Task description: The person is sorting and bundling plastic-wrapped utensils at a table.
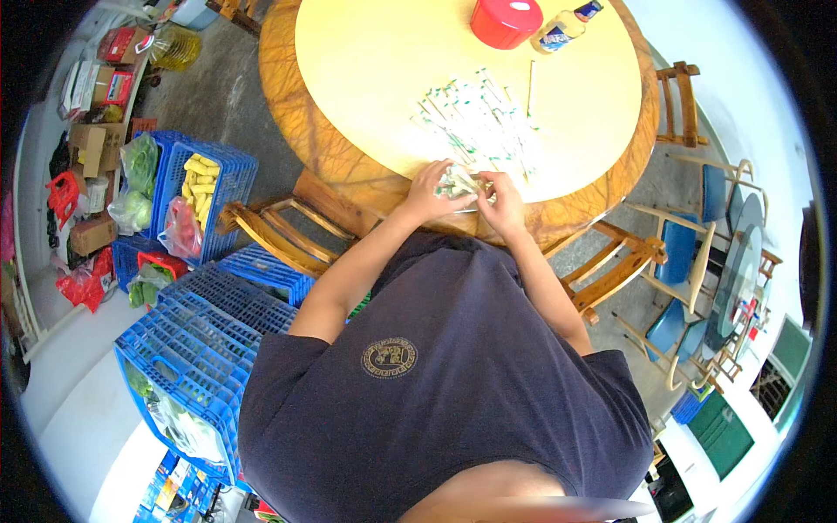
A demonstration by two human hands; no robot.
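At the near edge of a round yellow table (366,85) with a wooden rim, my left hand (433,194) is closed around a bundle of thin, paper-wrapped sticks (456,181) with green marks. My right hand (502,206) is beside it, its fingertips touching the right end of the bundle; whether it pinches a single stick is too small to tell. Just beyond both hands lies a loose spread of similar sticks (477,118), washed out by glare. One stick (531,88) lies apart from them, to the right.
A red lidded tub (507,23) and a glass bottle (563,29) stand at the table's far side. Wooden chairs (288,238) (608,268) flank me. Blue plastic crates (189,353) with vegetables stand at left. Blue-seated chairs (677,248) surround another table at right.
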